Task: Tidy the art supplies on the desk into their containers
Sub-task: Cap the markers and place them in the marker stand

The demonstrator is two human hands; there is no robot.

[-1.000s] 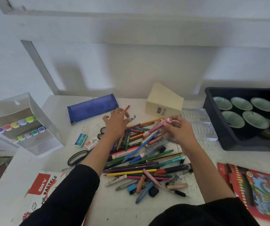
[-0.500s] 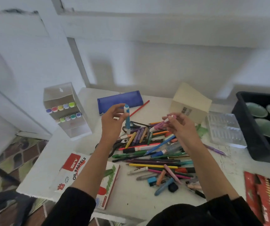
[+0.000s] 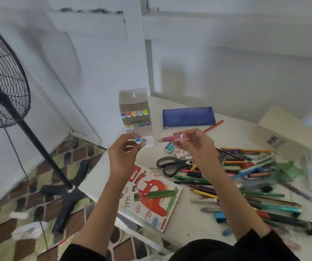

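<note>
The fingers of the left hand are curled and pinch a blue-capped marker. Its cap end points toward the camera, so its body is hidden. The fingers of the right hand are curled too, and they grip a pink marker with a white band. This marker lies almost level and its free end points left. Both hands are raised above the left part of the white desk, just in front of the marker case.

The cream box stands at the far right, with a barcode label on its side. The clear marker case stands upright at the far left corner. It holds two rows of markers with coloured caps, and the caps face the hands. Beside it, on the right, the blue zip pouch lies flat; what is inside I cannot tell. The oil pastels box lies at the near left edge.

The pile of pens and pencils covers the right half of the desk, loose and in no container. Black scissors lie between the pile and the pastels box. Two small erasers lie just behind the scissors.
</note>
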